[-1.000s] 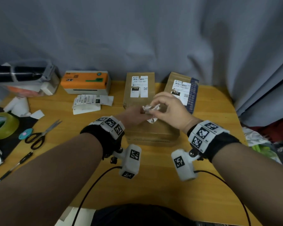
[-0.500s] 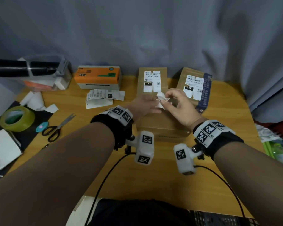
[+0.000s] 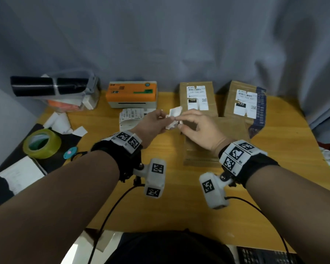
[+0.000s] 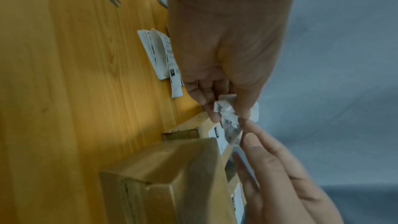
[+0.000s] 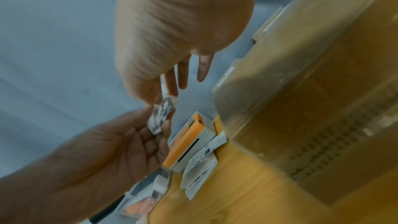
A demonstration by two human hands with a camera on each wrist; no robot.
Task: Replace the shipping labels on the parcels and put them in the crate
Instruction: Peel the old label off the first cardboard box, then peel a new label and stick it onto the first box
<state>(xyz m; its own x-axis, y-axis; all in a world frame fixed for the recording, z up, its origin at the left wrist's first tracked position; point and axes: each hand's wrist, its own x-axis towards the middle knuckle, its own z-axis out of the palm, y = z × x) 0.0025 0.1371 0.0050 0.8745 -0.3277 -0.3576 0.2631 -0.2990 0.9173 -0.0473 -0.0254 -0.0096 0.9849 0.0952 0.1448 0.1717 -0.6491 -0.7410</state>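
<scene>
A crumpled, peeled-off white label [image 3: 174,117] hangs in the air between my hands, just left of the plain brown parcel [image 3: 213,147] on the table. My left hand [image 3: 165,119] pinches its left end with thumb and fingers. My right hand [image 3: 177,122] pinches the other end with thumb and index finger, its other fingers spread. The left wrist view shows the label [image 4: 228,120] under my left thumb, beside the parcel [image 4: 172,176]. In the right wrist view the label [image 5: 160,115] is blurred. Two labelled parcels [image 3: 197,98] [image 3: 244,101] stand at the back.
An orange label printer [image 3: 131,93] sits at the back with a strip of printed labels [image 3: 131,116] before it. A clear box with a black roll [image 3: 51,86] is at the back left; a tape roll [image 3: 42,143] and paper scraps lie left.
Both hands have carried the crumpled label leftward, from above the plain parcel to just past its left edge. The head view has shifted right and up.
</scene>
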